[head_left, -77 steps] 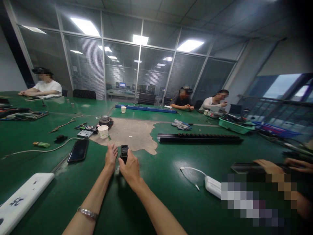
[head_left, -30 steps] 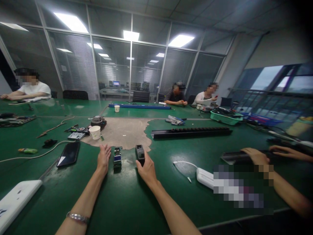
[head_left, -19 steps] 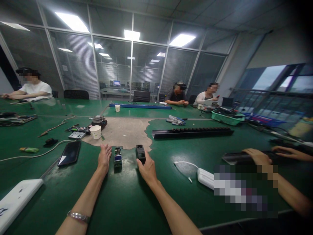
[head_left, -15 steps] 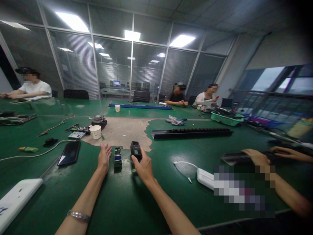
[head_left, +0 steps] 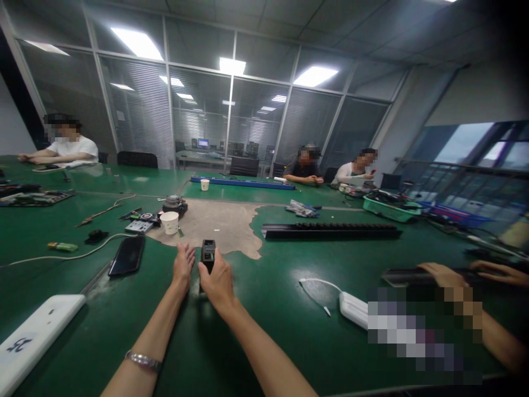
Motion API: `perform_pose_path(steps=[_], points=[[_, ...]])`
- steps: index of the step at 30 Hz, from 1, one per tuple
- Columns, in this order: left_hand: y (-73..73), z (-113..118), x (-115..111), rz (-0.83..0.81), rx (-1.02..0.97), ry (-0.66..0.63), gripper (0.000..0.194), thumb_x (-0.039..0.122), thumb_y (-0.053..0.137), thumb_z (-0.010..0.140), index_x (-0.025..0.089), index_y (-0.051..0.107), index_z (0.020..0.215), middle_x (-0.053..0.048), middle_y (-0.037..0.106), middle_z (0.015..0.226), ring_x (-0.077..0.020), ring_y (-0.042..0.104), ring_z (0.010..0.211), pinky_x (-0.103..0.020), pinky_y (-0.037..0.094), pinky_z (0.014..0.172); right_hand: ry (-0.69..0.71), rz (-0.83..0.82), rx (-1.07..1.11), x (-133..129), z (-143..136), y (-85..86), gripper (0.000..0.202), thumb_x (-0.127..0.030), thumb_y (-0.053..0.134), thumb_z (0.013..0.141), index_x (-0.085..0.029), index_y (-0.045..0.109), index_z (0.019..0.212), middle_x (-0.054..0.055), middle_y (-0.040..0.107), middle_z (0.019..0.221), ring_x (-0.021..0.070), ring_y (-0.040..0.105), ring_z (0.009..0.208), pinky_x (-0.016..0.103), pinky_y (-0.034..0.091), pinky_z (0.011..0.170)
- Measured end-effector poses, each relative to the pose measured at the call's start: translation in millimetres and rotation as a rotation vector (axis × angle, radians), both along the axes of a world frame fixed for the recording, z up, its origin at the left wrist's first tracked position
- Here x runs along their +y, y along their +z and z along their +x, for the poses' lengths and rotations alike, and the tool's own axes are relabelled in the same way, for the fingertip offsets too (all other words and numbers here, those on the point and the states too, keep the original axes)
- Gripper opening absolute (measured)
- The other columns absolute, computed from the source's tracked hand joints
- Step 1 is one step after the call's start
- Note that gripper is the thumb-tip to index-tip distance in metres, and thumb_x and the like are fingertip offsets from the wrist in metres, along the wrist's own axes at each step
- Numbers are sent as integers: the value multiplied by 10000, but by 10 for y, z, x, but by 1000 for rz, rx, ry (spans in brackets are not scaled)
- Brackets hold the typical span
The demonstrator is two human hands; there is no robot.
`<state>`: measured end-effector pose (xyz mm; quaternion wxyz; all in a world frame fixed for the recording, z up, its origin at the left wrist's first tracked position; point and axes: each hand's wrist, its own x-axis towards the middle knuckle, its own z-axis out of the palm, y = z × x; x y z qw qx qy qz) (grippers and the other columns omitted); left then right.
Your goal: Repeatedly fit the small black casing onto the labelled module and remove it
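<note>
In front of me on the green table (head_left: 264,331), my right hand (head_left: 219,281) grips a black box-like housing (head_left: 208,255) with openings in its top end. My left hand (head_left: 183,267) is beside the housing on its left, fingers extended and a small gap between them. The small green circuit module seen earlier is not visible; the housing stands about where it was. Beyond my left hand, a paper cup (head_left: 169,223) rests on a brown patch (head_left: 223,220) of the tabletop.
A black phone (head_left: 127,255) and a white power strip (head_left: 43,336) lie at left. A white adapter (head_left: 354,310) with a cable is at right, near another person's hands (head_left: 444,274). A long black rail (head_left: 330,231) lies further back. Three people sit across the table.
My right hand has moved left with the black housing, to where the circuit module stood. The module has gone out of sight. The whole view has shifted slightly.
</note>
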<state>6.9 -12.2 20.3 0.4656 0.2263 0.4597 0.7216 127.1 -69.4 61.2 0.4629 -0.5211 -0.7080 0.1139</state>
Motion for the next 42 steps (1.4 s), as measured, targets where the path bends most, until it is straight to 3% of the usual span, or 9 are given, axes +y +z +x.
perform_pose_path(steps=[8, 13, 17, 21, 29, 34, 38, 42], points=[[1, -4, 16, -21, -6, -4, 709, 635, 278, 847, 119, 449, 1303, -191, 500, 1291, -208, 456, 1218, -329, 329, 1018, -30, -53, -95, -32, -90, -19, 601, -293, 596, 774, -72, 404, 1299, 208, 589, 1129, 304, 592, 1006, 370, 464, 819], [1, -4, 11, -13, 9, -13, 714, 650, 288, 836, 131, 449, 1300, -185, 485, 1311, -208, 461, 1213, -334, 320, 1022, 2, -56, -100, -63, -77, -214, 628, -262, 599, 768, -61, 387, 1324, 220, 563, 1174, 312, 573, 1045, 401, 451, 875], [21, 9, -6, -10, 20, -15, 674, 621, 283, 856, 138, 460, 1292, -185, 482, 1314, -213, 459, 1216, -348, 323, 1020, 64, 1, -50, -103, -34, -387, 750, -243, 626, 748, -74, 282, 1391, 212, 481, 1292, 314, 481, 1176, 420, 408, 960], [29, 20, -10, -6, 18, -9, 661, 607, 278, 864, 135, 465, 1287, -185, 499, 1296, -212, 466, 1209, -351, 325, 1019, 72, 58, 18, -113, -13, -433, 839, -237, 640, 741, -83, 182, 1427, 201, 409, 1364, 307, 386, 1264, 443, 369, 1008], [-14, 12, 29, 3, 36, -13, 664, 622, 279, 856, 143, 473, 1274, -176, 509, 1287, -206, 484, 1191, -341, 331, 1014, 66, 3, 19, -41, -60, -393, 738, -233, 610, 764, -73, 270, 1399, 198, 476, 1308, 295, 471, 1193, 398, 399, 977], [-36, 4, 47, -8, 18, -9, 674, 629, 274, 853, 139, 472, 1272, -178, 510, 1283, -205, 481, 1194, -339, 337, 1011, 45, 13, 94, -6, -18, -111, 713, -280, 590, 792, -94, 268, 1401, 174, 531, 1255, 266, 519, 1146, 369, 413, 959], [-26, 14, 32, 0, 19, -15, 657, 618, 278, 859, 149, 470, 1276, -175, 507, 1287, -208, 475, 1200, -344, 336, 1011, 43, 82, 141, 68, 262, 120, 682, -328, 568, 822, -106, 279, 1398, 154, 511, 1289, 240, 493, 1183, 347, 399, 980], [-21, 17, 26, -7, 23, -17, 671, 623, 285, 854, 137, 466, 1280, -185, 495, 1297, -217, 471, 1204, -352, 331, 1014, -42, 77, 108, 142, 680, 34, 663, -289, 584, 802, -88, 324, 1378, 163, 496, 1304, 252, 467, 1209, 368, 373, 1010]])
